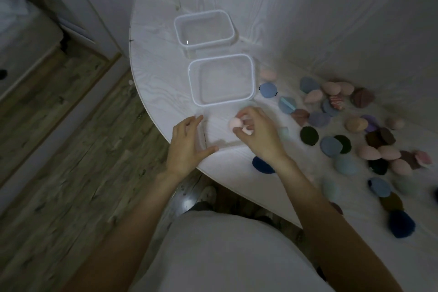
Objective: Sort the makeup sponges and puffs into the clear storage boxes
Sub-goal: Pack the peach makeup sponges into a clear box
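Our right hand (pixel 254 131) pinches a pink sponge (pixel 234 124) just before the near box (pixel 221 79); our left hand (pixel 187 142) is relaxed, holding nothing; we lift over the rim and release inside

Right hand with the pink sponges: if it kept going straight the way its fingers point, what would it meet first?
Probably the near clear box. The right hand, pinching pink sponges, points up and away towards the box's front rim; only bare table shows between them, though depth is hard to judge.

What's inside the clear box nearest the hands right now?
Nothing shows inside the near clear box; only the white table shows through its bottom. The right hand holds pink sponges short of it.
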Motion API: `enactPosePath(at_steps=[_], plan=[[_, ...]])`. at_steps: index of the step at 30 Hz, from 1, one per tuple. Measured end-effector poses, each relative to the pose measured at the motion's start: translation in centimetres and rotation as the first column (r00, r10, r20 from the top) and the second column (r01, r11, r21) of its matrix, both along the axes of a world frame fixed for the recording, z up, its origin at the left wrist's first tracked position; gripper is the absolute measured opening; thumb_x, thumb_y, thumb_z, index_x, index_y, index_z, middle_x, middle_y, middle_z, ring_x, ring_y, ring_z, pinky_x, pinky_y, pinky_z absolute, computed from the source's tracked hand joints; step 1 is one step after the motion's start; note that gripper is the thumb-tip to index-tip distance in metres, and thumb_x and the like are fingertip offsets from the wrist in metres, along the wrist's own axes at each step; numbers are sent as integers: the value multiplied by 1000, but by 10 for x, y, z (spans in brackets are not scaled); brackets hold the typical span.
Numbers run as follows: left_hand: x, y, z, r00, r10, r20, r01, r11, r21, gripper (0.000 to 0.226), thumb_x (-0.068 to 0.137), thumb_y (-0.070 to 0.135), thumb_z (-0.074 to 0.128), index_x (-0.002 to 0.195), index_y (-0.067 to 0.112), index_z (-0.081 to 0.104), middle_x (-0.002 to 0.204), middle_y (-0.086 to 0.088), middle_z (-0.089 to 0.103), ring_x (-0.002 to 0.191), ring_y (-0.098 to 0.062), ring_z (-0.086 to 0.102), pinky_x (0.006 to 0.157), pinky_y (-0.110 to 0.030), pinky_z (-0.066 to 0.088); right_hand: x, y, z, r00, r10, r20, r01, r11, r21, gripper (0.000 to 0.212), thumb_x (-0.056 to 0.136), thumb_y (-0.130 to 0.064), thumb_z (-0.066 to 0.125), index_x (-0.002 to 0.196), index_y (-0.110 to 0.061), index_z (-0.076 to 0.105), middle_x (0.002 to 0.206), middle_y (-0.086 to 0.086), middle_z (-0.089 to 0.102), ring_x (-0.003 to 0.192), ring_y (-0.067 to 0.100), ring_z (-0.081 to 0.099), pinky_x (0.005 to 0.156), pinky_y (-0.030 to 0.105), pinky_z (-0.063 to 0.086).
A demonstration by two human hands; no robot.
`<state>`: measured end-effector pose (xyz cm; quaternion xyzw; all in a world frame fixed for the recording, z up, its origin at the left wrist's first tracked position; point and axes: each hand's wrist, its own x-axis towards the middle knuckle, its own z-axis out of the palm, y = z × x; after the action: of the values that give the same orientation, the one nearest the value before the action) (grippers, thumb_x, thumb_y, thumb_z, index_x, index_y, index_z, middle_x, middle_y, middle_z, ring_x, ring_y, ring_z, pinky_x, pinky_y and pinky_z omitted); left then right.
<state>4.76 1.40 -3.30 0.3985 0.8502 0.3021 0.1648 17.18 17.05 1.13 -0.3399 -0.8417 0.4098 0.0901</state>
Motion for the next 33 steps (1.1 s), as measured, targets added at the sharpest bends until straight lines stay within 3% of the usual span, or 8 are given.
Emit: enactPosePath(at_steps=[2,6,11,15,21,29,31,33], plan=[[0,-4,-3,996,-34,-77,35,999,14,82,68,54,73,135,16,45,139,-11,40,126,-27,36,100,-39,41,-13,-13,-15,979,138,149,-149,986,69,24,81,-21,69,102,-22,58,111,-1,52,94,14,55,77,28,48],[0,-11,-9,997,-74,-31,76,996,55,74,72,63,58,131,20,48,142,-5,38,127,-21,38,100,-34,38,-29,-22,-30,942,164,293,-189,980,58,25,83,-21,69,106,-19,59,109,5,58,89,22,60,77,34,53],[1,-8,-12,999,-46,-11,47,994,98,73,70,51,74,131,21,48,142,-1,38,126,-18,36,98,-27,35,-38,-28,-28,934,177,310,-193,981,21,24,83,-21,68,105,-16,62,108,5,63,90,20,61,79,33,52],[1,-8,-13,999,-33,-1,33,993,110,74,70,48,76,132,20,48,142,0,38,127,-17,34,98,-24,30,-41,-31,-23,905,246,348,-264,964,6,25,83,-21,68,107,-14,64,105,5,66,92,20,61,78,33,51],[2,-8,-11,998,-52,-25,55,991,125,71,69,47,77,129,18,51,140,-5,41,126,-19,34,97,-26,32,-39,-27,-25,895,272,353,-295,955,11,29,85,-11,65,114,-14,66,115,6,65,102,20,60,90,30,49],[-2,-7,-16,931,-187,-314,203,979,18,47,81,55,53,112,22,65,130,-2,54,129,-21,37,105,-38,24,-29,-19,-21,967,197,163,-153,956,-252,18,88,-11,61,105,-14,62,105,5,68,98,16,63,94,37,49],[-3,-5,-19,898,-242,-368,251,968,-22,42,86,54,47,102,23,69,123,3,59,128,-18,38,109,-43,18,-20,-11,-16,988,131,83,-96,938,-334,17,87,-9,62,102,-18,61,102,1,67,97,14,63,92,34,51],[-6,-4,-19,875,-271,-401,274,960,-50,40,87,54,44,95,23,69,117,6,63,127,-16,39,111,-46,12,-10,6,-6,999,30,-15,-33,948,-317,17,87,-6,61,100,-18,60,98,-4,66,94,10,64,87,26,51]])
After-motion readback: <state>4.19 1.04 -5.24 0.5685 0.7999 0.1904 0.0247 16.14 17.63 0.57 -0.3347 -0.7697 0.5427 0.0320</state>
